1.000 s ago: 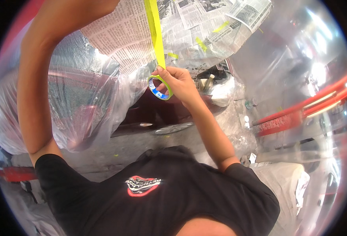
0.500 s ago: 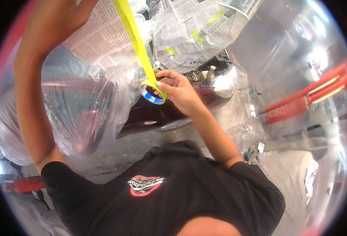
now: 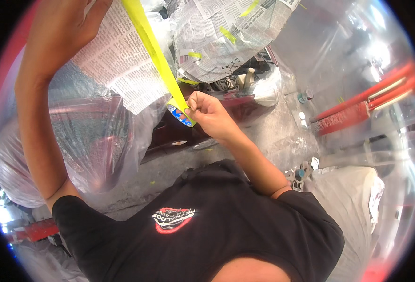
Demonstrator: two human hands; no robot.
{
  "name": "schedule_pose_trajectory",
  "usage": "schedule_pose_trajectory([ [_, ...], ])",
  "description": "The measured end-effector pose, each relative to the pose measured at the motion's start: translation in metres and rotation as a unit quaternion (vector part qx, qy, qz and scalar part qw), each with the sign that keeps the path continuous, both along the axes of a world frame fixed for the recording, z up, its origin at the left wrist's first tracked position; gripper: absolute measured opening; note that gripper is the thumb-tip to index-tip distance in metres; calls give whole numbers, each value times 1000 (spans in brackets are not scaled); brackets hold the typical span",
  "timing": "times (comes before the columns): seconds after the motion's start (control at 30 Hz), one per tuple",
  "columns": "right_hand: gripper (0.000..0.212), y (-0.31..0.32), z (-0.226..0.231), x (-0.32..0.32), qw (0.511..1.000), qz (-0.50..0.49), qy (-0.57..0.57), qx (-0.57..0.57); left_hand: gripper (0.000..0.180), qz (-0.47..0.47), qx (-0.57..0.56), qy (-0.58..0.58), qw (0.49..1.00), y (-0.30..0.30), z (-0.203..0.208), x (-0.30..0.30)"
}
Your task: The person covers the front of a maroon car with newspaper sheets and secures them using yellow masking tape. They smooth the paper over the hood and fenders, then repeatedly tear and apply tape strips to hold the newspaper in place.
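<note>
Yellow-green masking tape (image 3: 153, 51) stretches as a taut strip from the top edge down to its roll (image 3: 180, 115), whose blue inner core shows. My right hand (image 3: 212, 117) is closed on that roll, thumb and fingers pinching where the strip leaves it. Up at the left, my left hand (image 3: 68, 28) is raised beside a sheet of newspaper (image 3: 118, 61). Its thumb points upward near the paper; the other fingers are cut off by the picture's edge, so its grip is hidden. The tape runs along the right side of that sheet.
Clear plastic sheeting (image 3: 90, 145) drapes over a dark red car body (image 3: 170, 134). More newspaper (image 3: 226, 37) with short tape pieces covers a part beyond. Red metal bars (image 3: 363, 108) stand at right, near a cloth-covered object (image 3: 344, 207). Concrete floor (image 3: 278, 150) shows between.
The roll has tilted in my right hand, and the fingers have closed more tightly on it. The view has shifted slightly, and more of the newspaper's lower corner shows.
</note>
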State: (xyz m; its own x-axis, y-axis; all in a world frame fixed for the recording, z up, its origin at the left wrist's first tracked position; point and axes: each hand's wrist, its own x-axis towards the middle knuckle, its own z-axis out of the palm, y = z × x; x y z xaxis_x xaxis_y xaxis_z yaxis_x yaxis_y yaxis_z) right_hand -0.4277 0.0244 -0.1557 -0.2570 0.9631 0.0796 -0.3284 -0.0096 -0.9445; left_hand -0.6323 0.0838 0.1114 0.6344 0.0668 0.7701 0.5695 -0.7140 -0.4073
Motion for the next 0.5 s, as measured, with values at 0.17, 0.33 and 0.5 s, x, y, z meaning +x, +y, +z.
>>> schedule_pose_trajectory([
  [0.17,24,-10,8,8,998,-35,42,-28,31,50,-53,-44,996,10,-1,0],
  [0.33,21,-18,18,12,987,-30,126,-95,31,0,-10,-24,1000,13,-4,1],
  [0.5,22,-21,20,14,984,3,129,-125,28,-16,-19,-39,999,32,-9,-6],
])
